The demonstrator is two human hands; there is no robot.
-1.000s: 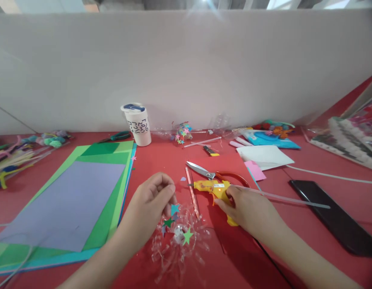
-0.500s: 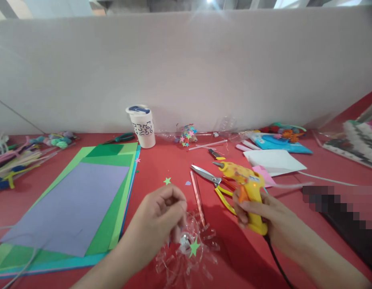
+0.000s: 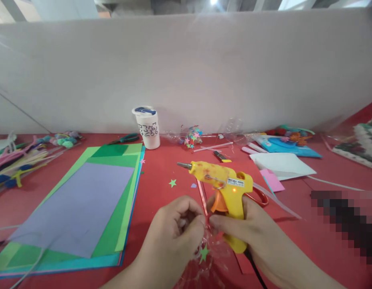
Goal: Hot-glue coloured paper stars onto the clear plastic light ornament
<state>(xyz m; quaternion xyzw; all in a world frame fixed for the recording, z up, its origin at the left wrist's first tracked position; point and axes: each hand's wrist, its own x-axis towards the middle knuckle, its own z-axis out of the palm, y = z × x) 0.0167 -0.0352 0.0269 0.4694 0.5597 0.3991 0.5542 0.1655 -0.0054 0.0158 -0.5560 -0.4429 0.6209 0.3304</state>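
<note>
In my right hand [image 3: 234,224] is a yellow hot glue gun [image 3: 223,176] with an orange trigger. Its metal nozzle points left, an orange light glows on its body, and a clear glue stick [image 3: 277,200] sticks out behind. My left hand [image 3: 176,237] is closed in a pinch beside it, below the nozzle; a whitish bit shows between the fingers, too hidden to name. Right under both hands sits a tangle of clear plastic strips [image 3: 216,267] with a green paper star [image 3: 204,253] on it. Scissors with a red handle [image 3: 261,196] are mostly covered by the gun.
Coloured sheets [image 3: 74,208] are stacked at left, with pipe cleaners [image 3: 20,164] beyond. A white lidded cup [image 3: 151,130] stands at the back near a star cluster [image 3: 193,136] and a box cutter [image 3: 222,156]. White paper [image 3: 282,164] lies at right.
The glue gun has moved left and nearer, now over the scissors, its nozzle above my left hand. My left hand has shifted slightly right and down.
</note>
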